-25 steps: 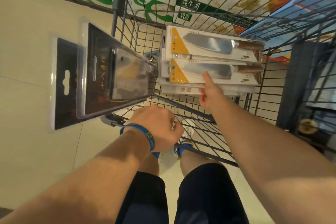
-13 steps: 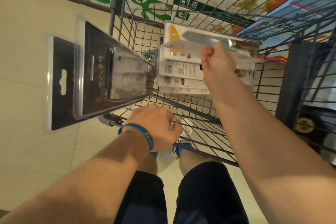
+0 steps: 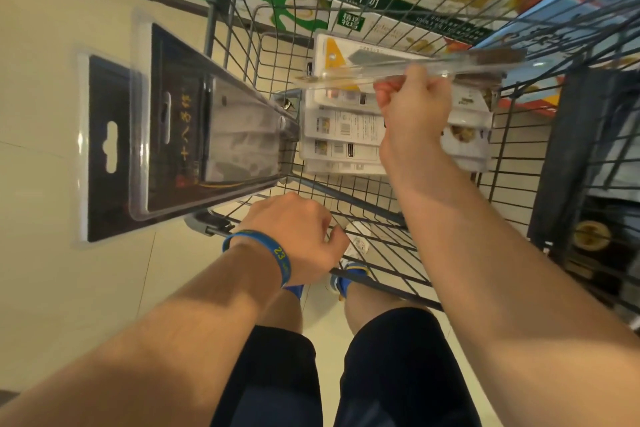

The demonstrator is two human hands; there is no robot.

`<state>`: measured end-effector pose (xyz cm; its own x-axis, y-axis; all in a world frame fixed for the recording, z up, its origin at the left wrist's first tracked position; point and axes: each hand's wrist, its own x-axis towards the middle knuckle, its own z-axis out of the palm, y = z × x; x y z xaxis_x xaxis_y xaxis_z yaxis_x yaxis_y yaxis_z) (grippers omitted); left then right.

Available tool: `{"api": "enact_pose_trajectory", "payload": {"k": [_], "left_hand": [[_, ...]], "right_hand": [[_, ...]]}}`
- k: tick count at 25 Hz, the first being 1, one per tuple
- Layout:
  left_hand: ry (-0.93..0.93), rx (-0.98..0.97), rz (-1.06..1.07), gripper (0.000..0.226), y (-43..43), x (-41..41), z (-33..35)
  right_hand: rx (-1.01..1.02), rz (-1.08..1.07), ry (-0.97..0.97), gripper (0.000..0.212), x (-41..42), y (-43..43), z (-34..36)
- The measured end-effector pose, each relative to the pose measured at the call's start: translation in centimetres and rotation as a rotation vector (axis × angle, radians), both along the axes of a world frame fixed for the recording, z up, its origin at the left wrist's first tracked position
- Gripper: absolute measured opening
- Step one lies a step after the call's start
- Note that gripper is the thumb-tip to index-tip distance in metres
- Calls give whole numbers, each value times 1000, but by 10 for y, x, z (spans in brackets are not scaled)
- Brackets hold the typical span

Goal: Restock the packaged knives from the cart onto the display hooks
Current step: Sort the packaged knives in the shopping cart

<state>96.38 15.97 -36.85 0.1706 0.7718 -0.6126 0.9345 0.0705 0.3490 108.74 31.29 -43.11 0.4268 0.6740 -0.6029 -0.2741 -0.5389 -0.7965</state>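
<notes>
Packaged knife [image 3: 478,61]: clear blister, held edge-on above the stack [image 3: 343,130] lying in the cart [image 3: 242,45] | right hand [image 3: 414,104]: fingers curled, gripping its near edge | left hand [image 3: 294,229]: fisted at the cart's near rim beside black packs [image 3: 207,135], hold unclear.

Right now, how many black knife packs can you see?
2. The outer black pack sits left of the cart; the inner black pack overlaps it. Others may be hidden.
</notes>
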Motion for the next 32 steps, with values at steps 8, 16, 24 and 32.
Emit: {"api": "enact_pose_trajectory", "payload": {"k": [8,16,24,32], "left_hand": [[5,18,-1,47,1,0,-1],[16,28,3,48,0,0,4],[9,0,-20,47,1,0,3],[25,-14,5,51,5,-1,0]], "right_hand": [[-356,-14,62,33,17,36,-63],[-544,169,79,15,33,19,-69],[-352,99,-126,32,36,17,-13],[-316,1,154,24,51,-18,109]]}}
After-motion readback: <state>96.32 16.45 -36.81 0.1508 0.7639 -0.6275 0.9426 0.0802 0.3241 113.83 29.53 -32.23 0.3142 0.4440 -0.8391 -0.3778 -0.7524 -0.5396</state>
